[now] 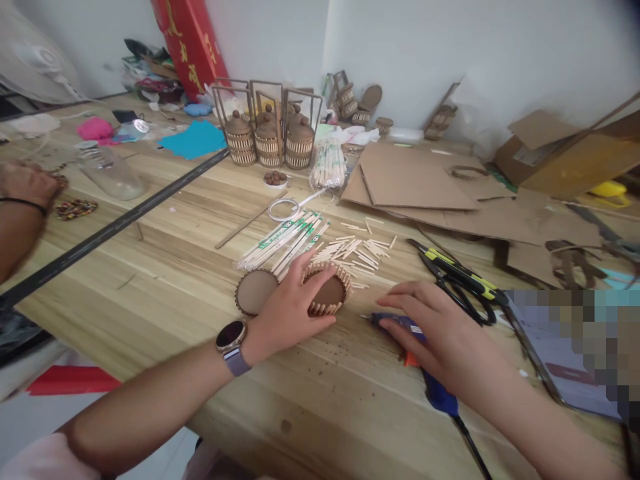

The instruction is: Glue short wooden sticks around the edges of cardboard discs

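Note:
My left hand (287, 307), with a watch on its wrist, curves round the left side of a small round basket (330, 300). The basket has a brown base and a ring of short upright sticks. My thumb is at its near side and my fingers reach over its far rim. Left of that hand lies a round brown cardboard disc (257, 292) with a dark edge. My right hand (430, 327) is over a blue hot glue gun (440, 397) on the table, fingers stretched out and apart. The palm hides part of the gun. Cut sticks (370, 253) lie beyond the basket.
Wrapped chopsticks (280, 243) and a tape roll (283, 209) lie ahead. Lidded baskets with handles (270, 143) stand behind. Yellow-black cutters (460, 270), cardboard sheets (420, 177) and a tablet-like device (555, 360) are rightward. Another person's hand (27, 187) is at far left.

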The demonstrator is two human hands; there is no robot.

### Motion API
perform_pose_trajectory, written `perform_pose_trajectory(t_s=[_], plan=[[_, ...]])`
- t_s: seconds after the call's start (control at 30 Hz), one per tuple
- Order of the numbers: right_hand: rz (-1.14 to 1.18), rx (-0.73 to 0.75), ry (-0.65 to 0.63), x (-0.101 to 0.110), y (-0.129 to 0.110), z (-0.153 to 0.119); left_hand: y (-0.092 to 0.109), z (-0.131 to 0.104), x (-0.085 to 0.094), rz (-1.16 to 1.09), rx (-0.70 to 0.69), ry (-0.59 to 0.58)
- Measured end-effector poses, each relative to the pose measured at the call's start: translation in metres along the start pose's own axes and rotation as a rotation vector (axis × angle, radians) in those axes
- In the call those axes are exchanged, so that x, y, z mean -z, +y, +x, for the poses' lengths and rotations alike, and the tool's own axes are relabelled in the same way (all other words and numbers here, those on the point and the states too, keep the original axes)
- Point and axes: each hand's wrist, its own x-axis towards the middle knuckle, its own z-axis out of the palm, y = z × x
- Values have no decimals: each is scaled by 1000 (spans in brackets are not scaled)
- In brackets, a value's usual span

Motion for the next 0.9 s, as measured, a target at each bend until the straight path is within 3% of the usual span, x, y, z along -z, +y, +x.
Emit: perform_pose_trajectory(t_s=[0.3, 0.5, 0.9], plan=[[-170, 135, -43, -32, -20, 44, -3, -3, 4, 57, -168, 24], [-217, 145, -27, -42, -16, 47, -1, -1, 3, 93, -184, 0], [-218, 161, -42, -41, -15, 41, 3, -2, 4, 113, -183, 19]])
